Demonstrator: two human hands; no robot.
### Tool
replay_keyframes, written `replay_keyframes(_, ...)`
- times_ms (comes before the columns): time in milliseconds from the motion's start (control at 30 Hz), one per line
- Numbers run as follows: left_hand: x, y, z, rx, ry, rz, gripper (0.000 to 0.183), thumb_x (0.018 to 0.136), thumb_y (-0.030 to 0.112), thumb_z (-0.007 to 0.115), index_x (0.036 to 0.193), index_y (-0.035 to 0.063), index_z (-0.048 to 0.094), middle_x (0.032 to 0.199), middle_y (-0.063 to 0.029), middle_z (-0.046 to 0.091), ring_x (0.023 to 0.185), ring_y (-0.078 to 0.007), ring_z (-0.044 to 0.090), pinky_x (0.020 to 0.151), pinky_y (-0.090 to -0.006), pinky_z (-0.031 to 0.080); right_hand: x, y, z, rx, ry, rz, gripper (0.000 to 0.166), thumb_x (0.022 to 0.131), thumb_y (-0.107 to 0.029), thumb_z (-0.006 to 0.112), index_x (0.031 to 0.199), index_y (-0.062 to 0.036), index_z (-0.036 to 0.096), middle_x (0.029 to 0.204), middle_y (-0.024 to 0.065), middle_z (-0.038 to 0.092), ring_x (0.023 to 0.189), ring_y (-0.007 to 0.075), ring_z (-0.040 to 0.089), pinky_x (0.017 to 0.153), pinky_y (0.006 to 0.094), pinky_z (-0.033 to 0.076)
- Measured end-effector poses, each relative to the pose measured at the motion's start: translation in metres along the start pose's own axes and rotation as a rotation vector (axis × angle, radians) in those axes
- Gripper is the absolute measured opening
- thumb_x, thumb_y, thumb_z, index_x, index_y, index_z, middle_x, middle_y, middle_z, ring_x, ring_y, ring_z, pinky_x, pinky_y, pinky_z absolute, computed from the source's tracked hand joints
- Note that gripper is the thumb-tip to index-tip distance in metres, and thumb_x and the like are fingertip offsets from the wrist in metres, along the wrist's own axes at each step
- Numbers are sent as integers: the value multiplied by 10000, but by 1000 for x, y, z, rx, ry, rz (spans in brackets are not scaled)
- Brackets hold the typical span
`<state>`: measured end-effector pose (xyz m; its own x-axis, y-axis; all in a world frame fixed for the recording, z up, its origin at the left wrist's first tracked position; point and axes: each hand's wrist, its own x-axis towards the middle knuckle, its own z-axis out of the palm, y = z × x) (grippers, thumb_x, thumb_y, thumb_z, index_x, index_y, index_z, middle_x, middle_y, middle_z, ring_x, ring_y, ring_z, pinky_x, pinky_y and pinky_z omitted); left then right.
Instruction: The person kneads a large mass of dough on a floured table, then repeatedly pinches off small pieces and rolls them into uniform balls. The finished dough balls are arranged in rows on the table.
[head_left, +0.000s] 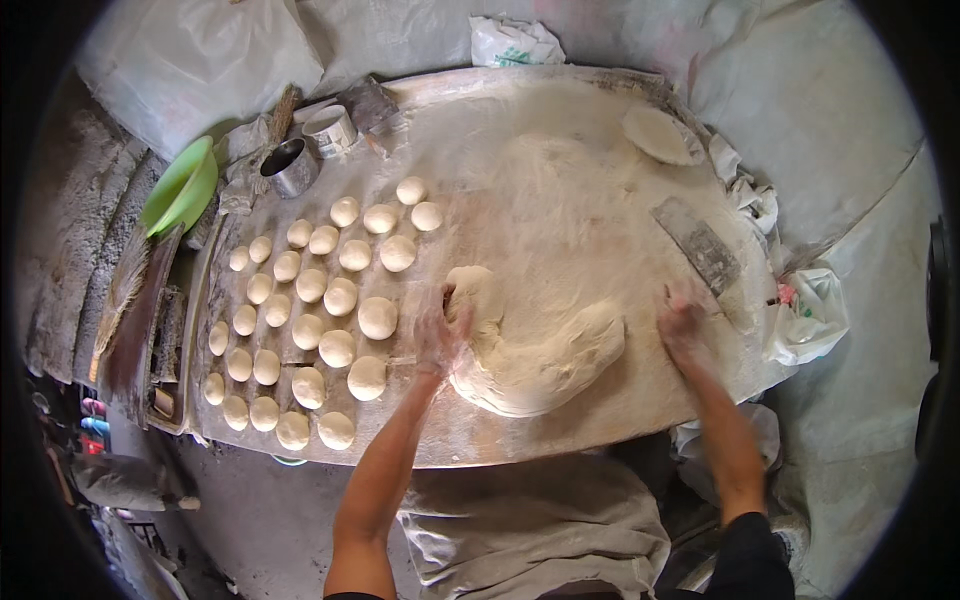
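Note:
A large curved mass of dough (540, 367) lies on the floured wooden board (525, 442), near its front edge. My left hand (444, 330) touches the left end of this dough, its fingers apart and somewhat blurred; whether it grips the dough is not plain. To the right of the dough, apart from it, my right hand (681, 319) is over the board, blurred, close to a flat dough scraper (697, 244). Whether its fingers are closed cannot be told. Many round dough balls (337, 349) stand in rough rows on the board's left part.
A metal cup (290, 169), a white container (330, 129) and a green plastic basin (182, 186) are at the upper left, with a straw brush (124, 300) below. A round whitish flat object (660, 135) lies at the upper right. Plastic bags (810, 315) lie beyond the right edge.

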<state>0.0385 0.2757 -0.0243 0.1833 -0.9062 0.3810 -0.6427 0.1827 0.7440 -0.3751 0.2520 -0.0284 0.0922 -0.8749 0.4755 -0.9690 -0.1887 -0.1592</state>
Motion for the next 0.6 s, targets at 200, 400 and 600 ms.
replay_keyframes(200,-6,-7,-18,45,35,-19,398,915,228,700,1230,1,614,1100,-226,682,1051,-410,669,912,-473,533,-52,-68,-60,186,28,-212,377,929,-42,662,1291,17,576,1191,234,579,1111,412,585,998,473,472)
replay_keyframes(400,-5,-1,-8,37,27,-77,415,910,241,703,1234,4,601,1114,-235,661,1042,-434,651,903,-490,529,13,-31,-2,1278,-156,642,400,1023,-225,620,1320,36,567,1181,111,643,1035,238,642,950,356,520)
replay_keyframes(600,0,19,-24,-9,0,-37,388,908,235,705,1203,0,614,1112,-247,651,1037,-435,646,892,-488,527,192,-231,38,789,423,-349,427,1021,-168,556,1418,-13,536,1321,139,611,1208,265,595,1016,383,507)
